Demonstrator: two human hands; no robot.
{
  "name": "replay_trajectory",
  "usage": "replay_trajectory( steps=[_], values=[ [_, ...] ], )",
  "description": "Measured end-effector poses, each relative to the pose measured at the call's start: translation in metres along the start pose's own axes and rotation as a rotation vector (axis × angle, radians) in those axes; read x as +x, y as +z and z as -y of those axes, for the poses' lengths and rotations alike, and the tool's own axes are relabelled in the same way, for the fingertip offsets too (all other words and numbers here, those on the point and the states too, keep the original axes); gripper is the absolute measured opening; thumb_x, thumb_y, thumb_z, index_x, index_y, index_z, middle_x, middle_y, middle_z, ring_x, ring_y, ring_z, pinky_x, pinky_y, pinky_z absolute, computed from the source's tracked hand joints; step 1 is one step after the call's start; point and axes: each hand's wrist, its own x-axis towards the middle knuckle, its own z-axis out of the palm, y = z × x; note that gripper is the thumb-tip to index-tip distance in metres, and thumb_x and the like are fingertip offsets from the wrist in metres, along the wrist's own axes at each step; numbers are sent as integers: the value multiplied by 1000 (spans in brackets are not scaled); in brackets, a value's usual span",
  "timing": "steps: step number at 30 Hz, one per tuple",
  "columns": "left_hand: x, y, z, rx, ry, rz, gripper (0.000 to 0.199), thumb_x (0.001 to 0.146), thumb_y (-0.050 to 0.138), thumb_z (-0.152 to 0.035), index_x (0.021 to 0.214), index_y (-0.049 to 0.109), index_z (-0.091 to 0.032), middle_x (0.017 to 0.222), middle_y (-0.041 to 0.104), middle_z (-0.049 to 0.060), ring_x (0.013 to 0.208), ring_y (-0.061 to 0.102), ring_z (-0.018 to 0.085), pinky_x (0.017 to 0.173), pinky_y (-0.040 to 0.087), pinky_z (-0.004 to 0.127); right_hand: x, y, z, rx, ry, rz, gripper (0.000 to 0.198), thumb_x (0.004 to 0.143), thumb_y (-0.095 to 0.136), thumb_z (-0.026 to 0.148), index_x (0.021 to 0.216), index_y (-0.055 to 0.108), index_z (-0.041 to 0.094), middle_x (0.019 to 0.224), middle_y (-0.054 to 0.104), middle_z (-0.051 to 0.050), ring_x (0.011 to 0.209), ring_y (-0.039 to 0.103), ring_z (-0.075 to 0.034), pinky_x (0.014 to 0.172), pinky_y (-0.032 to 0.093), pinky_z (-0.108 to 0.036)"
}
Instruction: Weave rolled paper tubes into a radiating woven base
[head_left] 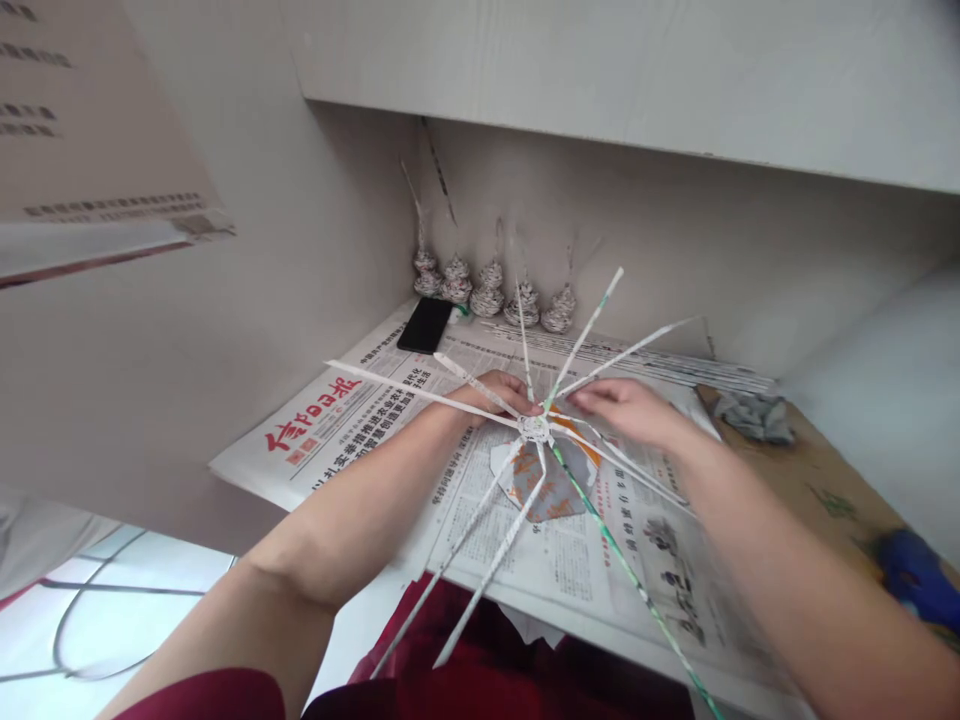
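Note:
A small woven hub of newspaper strips [535, 429] sits in front of me, with several thin rolled paper strips [491, 541] fanning out from it like spokes. One spoke [615, 550] is partly green. My left hand [504, 394] is closed at the hub's far left edge, pinching it between thumb and fingers. To the right of the hub, my right hand [628, 407] has its fingertips drawn together at a paper strip close to the weave; the exact grip is partly hidden. Beneath the hub lies a grey and orange piece of paper or packaging [547, 487].
Newspaper sheets [307, 430] cover the desk. Several gourd-shaped woven paper pieces [489, 290] stand along the back wall near a black phone [425, 325]. Rolled paper sticks [660, 362] lie behind my right hand. A crumpled grey cloth [754, 416] and a blue object [915, 580] are at right.

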Motion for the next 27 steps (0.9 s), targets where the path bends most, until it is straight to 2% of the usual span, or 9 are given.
replay_trajectory(
  steps=[1,2,5,13,18,21,27],
  values=[
    [0,0,0,-3,3,-6,37,39,88,-26,53,57,-12,49,59,-1,45,51,9,47,36,22,-3,18,-1,59,9,74,20,77,65,39,81,73,21,81,74,-5,71,68,-20,68,52,-31],
    [0,0,0,-7,7,-14,37,39,89,-25,52,57,-12,50,59,-1,45,52,9,48,36,22,-6,33,-1,91,12,86,19,77,63,37,81,72,21,81,74,-4,72,67,-19,68,51,-29],
    [-2,2,-1,-15,5,-50,38,39,89,-25,51,56,-12,51,60,0,46,51,8,48,36,22,-9,55,3,103,31,-7,14,74,62,32,77,69,20,74,71,-1,68,63,-17,65,48,-27],
    [-4,9,-2,26,14,-85,36,41,87,-24,49,55,-13,46,56,-3,43,47,7,46,35,22,-22,51,15,47,61,-13,14,74,60,30,75,70,20,75,71,-2,67,62,-16,65,46,-26],
    [0,10,5,64,67,-57,33,45,85,-28,54,57,-13,47,55,-3,44,48,8,47,35,22,-22,61,9,168,171,-158,23,69,67,41,72,67,18,70,70,-4,63,62,-18,59,46,-27],
    [1,13,7,45,90,-46,34,46,85,-30,57,58,-12,50,56,-2,45,49,8,47,35,22,-19,67,4,244,182,-240,23,68,68,42,70,64,19,68,70,-4,61,62,-18,56,45,-27],
    [2,18,8,-24,112,-86,35,45,85,-29,58,57,-12,54,59,-1,48,52,9,49,38,22,-21,70,7,488,243,-245,21,69,65,39,66,59,20,58,62,1,53,57,-14,52,44,-25]
  ],
)
